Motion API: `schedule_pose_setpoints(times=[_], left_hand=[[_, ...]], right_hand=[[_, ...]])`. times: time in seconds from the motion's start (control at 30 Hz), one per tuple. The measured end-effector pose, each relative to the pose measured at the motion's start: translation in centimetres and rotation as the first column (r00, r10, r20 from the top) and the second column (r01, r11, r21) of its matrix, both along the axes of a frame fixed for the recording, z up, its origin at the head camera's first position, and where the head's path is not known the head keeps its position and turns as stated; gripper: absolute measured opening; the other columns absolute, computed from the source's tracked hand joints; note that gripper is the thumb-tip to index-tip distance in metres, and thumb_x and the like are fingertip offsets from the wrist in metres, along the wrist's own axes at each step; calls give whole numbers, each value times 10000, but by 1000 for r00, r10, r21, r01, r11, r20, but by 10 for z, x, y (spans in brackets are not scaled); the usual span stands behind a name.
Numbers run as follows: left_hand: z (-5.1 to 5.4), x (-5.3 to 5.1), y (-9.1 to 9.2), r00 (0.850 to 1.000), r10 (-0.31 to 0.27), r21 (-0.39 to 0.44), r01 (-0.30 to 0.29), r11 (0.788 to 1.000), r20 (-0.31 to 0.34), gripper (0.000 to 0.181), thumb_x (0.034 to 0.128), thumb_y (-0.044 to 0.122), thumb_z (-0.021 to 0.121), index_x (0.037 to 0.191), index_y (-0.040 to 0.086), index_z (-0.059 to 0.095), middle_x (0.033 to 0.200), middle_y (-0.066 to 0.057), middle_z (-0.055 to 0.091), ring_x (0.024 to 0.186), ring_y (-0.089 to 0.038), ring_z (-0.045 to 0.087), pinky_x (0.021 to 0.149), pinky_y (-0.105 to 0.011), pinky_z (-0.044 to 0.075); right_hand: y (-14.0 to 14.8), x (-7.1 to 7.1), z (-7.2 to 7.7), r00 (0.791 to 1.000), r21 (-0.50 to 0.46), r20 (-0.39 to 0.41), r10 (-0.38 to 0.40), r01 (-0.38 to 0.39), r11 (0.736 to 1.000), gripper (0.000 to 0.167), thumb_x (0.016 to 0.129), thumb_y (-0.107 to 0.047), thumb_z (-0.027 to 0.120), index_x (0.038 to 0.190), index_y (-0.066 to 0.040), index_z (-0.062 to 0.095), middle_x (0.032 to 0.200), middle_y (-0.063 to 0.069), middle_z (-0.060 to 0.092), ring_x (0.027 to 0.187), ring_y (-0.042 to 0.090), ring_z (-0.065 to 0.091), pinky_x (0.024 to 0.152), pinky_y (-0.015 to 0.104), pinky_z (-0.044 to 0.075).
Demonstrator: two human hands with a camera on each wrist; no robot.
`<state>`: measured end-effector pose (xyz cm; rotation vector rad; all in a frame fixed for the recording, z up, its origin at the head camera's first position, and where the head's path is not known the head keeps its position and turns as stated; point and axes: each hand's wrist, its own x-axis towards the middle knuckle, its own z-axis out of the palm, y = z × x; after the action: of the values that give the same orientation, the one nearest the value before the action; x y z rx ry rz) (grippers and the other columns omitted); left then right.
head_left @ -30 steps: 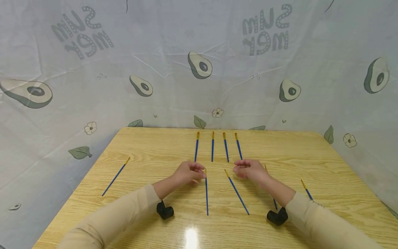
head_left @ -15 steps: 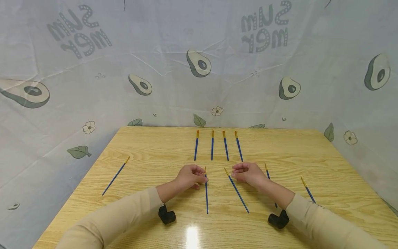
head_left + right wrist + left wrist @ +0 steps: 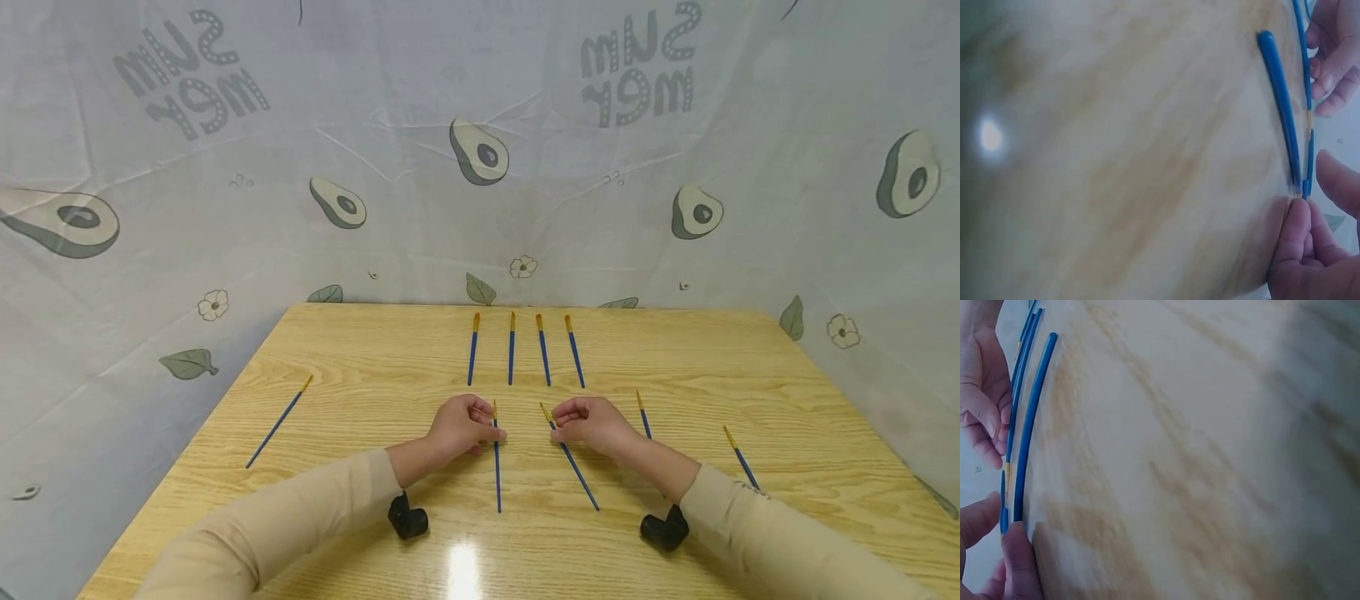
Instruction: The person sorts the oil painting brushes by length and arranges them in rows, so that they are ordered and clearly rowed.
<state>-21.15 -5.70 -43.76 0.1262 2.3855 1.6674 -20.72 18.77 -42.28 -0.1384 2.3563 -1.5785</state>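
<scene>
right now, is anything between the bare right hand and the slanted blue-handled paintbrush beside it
Nothing visible: the yellow end of the slanted blue-handled paintbrush lies right at the bare right hand. The straighter blue-handled paintbrush sits farther left, by the left hand, outside that path.

Head: looking forward, down at my desk
Wrists: facing it closely
Shared: all are catching my left hand, right hand

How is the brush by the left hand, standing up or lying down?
Lying down: the brush by the left hand stretches flat along the table.
</scene>
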Motion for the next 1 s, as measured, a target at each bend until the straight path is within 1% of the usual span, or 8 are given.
schedule_pose_setpoints(times=[0.17, 0.3, 0.47, 0.63, 0.83, 1.0], left_hand=[[-2, 0, 2, 999, 7, -34, -9, 999, -42, 357, 735, 62, 853, 994, -11, 618, 772, -43, 559, 569, -125, 536, 448, -258, 518], [-3, -1, 3, 998, -4, -57, 0, 998, -66, 346, 726, 60, 858, 976, -2, 627, 761, -35, 558, 566, -119, 536, 450, -247, 514], [-3, 0, 1, 997, -25, -79, 19, 997, -78, 295, 734, 36, 845, 956, 1, 654, 747, -29, 568, 549, -114, 531, 450, -244, 510], [-1, -1, 1, 995, -36, -102, 27, 994, -90, 244, 742, -2, 822, 939, -2, 678, 729, -23, 578, 523, -99, 521, 440, -232, 499], [2, 1, 2, 993, -60, -116, 48, 992, -104, 245, 752, -32, 799, 968, -16, 684, 733, -18, 584, 517, -95, 526, 445, -233, 503], [4, 3, 3, 986, -91, -149, 70, 986, -141, 249, 759, -49, 782, 991, -32, 695, 728, -4, 600, 487, -90, 530, 431, -230, 494]], right_hand=[[-4, 3, 0, 998, 62, -39, -44, 47, 997, 330, 816, -17, 769, 1108, 75, 644, 957, 121, 623, 858, 198, 571, 699, 253, 514], [-7, 5, -1, 995, 95, -71, -67, 73, 993, 350, 787, -12, 794, 1106, 64, 670, 916, 101, 627, 815, 185, 562, 660, 245, 505], [-8, 5, -1, 995, 100, -84, -63, 71, 992, 370, 768, 19, 798, 1112, 74, 675, 883, 89, 619, 783, 179, 548, 629, 241, 497], [-8, 5, -1, 995, 103, -80, -56, 65, 993, 371, 766, 28, 794, 1114, 74, 674, 896, 91, 615, 797, 184, 544, 637, 245, 495], [-8, 5, -1, 995, 111, -92, -46, 56, 992, 376, 755, 30, 801, 1107, 73, 678, 895, 94, 619, 794, 184, 544, 639, 249, 497], [-7, 4, -3, 993, 130, -107, -51, 65, 989, 365, 748, 19, 810, 1092, 56, 693, 885, 79, 632, 797, 176, 565, 643, 243, 513]])
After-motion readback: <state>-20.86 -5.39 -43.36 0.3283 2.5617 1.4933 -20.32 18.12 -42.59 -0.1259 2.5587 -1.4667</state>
